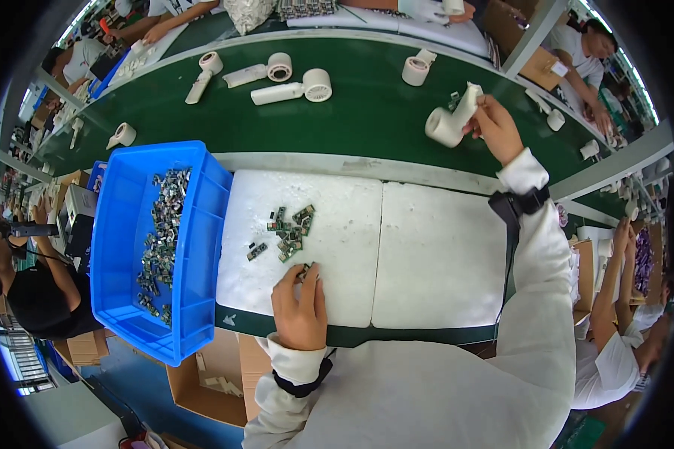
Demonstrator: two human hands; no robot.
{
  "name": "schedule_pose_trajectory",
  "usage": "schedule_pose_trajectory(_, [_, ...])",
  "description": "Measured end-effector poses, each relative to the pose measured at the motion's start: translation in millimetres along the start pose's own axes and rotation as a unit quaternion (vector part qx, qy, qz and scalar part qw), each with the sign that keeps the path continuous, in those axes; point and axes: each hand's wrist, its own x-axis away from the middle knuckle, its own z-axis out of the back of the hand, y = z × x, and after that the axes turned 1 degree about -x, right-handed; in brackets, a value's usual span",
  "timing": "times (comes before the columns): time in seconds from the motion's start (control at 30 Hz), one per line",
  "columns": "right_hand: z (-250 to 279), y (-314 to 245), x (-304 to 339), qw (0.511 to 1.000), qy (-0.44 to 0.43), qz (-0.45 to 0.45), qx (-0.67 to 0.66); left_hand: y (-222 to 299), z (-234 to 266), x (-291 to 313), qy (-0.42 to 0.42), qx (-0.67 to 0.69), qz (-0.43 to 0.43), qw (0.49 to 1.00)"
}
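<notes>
My right hand [498,129] is raised over the far green belt and grips a white handheld fan [447,127] by its handle. A bit of green circuit board [454,99] shows beside that handle. Down on the white foam sheet [337,217], my left hand [299,307] has its fingertips closed on a small circuit board [305,274], partly hidden by the fingers. Just beyond it lies a loose cluster of small green circuit boards [290,238].
To the left stands a blue bin [206,202] with many small boards inside. Several white fans [317,86] lie along the green conveyor belt [352,131]. A second foam sheet [442,254] is at the right. Below the bin sits a cardboard box [202,378]. Other people work around the line.
</notes>
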Motion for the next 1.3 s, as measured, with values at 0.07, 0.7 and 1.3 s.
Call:
schedule_pose_trajectory(0.07, [2.5, 26.7, -32.5, 0.996, 0.036, 0.050, 0.069, -3.0, -3.1, -0.3, 0.009, 0.005, 0.006, 1.000])
schedule_pose_trajectory(0.7, [-66.3, 19.5, -211.9, 0.813, 0.041, -0.153, 0.560, -5.4, -9.1, 3.0, 0.055, 0.043, -0.080, 0.994])
schedule_pose_trajectory(1.3, [-87.3, -72.7, 99.4, 0.769, -0.364, 0.397, 0.346, 2.3, 9.9, -15.0, 0.063, 0.221, -0.016, 0.973])
